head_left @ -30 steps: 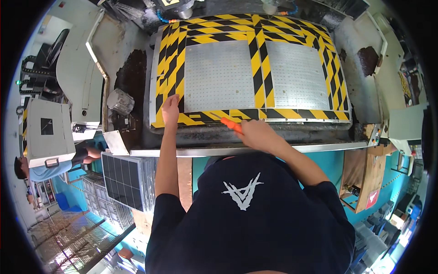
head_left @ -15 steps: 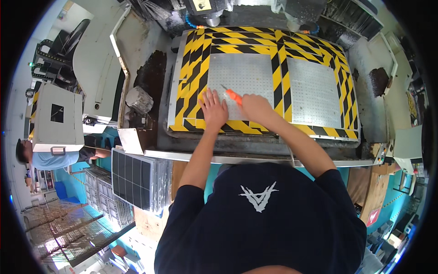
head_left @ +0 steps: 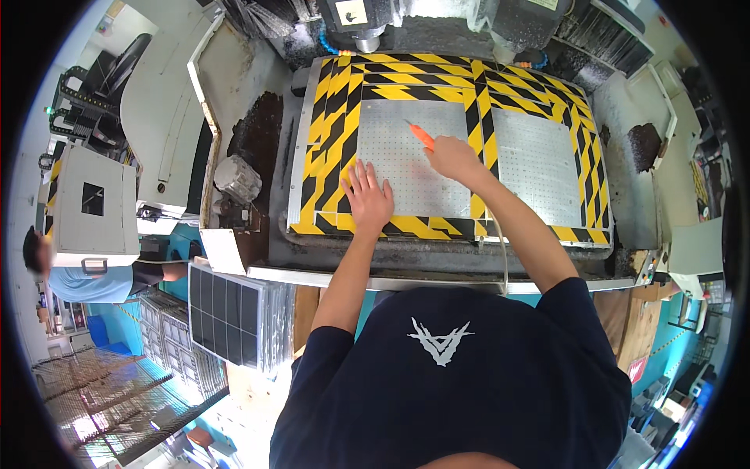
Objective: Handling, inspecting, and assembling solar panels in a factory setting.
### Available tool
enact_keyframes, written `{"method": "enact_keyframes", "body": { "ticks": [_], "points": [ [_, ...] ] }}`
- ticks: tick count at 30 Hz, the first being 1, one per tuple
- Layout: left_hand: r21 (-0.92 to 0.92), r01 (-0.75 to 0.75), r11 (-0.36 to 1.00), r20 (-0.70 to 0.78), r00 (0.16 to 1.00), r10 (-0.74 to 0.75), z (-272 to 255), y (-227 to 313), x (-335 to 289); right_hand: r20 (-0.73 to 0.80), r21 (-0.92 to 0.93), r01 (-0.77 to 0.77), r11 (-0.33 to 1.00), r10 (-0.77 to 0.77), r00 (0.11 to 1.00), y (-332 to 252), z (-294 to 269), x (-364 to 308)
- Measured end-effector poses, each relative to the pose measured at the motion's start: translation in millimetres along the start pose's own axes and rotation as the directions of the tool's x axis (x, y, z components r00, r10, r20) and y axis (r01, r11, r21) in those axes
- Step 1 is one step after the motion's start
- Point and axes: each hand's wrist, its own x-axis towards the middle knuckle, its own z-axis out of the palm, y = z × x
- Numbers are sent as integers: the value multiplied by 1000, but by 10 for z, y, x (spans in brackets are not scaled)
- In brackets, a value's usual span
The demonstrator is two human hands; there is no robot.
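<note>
A perforated metal plate [head_left: 406, 180] lies in front of me, framed by yellow-and-black striped tape [head_left: 330, 141]. My left hand [head_left: 369, 201] rests flat on the plate's near left part, fingers spread, its edge beside the left tape strip. In my right hand [head_left: 455, 159] is an orange-handled utility knife [head_left: 422, 136], fingers wrapped round the handle. Its thin dark blade points far and left over the left perforated panel. Whether the tip touches the surface I cannot tell. A middle strip of tape divides this panel from the right perforated panel [head_left: 539, 164].
Two machine spindles [head_left: 366, 43] hang beyond the plate's far edge. A metal rail [head_left: 375, 280] runs along the near side, and a pale hose [head_left: 504, 258] crosses it. A dirty cylindrical part [head_left: 237, 179] sits left. Stacked dark panels [head_left: 224, 316] stand lower left; another person [head_left: 94, 283] is farther left.
My right hand has moved away from me and rightward with the knife. My left hand stays on about the same spot. The whole view has shifted slightly.
</note>
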Motion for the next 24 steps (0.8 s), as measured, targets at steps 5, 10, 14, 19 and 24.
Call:
{"method": "enact_keyframes", "body": {
  "ticks": [5, 10, 14, 19, 24],
  "points": [
    [3, 10, 1000, 38, 999, -10, 14, 0, -8, 87, 33, 22, 999, -24, 996, 58, -44, -440],
    [-79, -18, 997, 74, 997, 24, -88, -70, 27, 157, 84, 103, 991, -115, 981, -165, 21, -926],
    [110, -40, 993, 144, 989, 24, -318, -448, 219, 211, 99, 163, 982, -181, 961, -269, -35, -1403],
    [-119, -176, 977, -82, 982, 167, -382, -659, 403, 277, 127, 170, 977, -199, 940, -288, -7, -1746],
    [-291, -213, 933, -31, 977, 213, -110, -315, 442, 139, 130, 119, 984, -137, 981, -21, 162, -1655]
  ]
}}
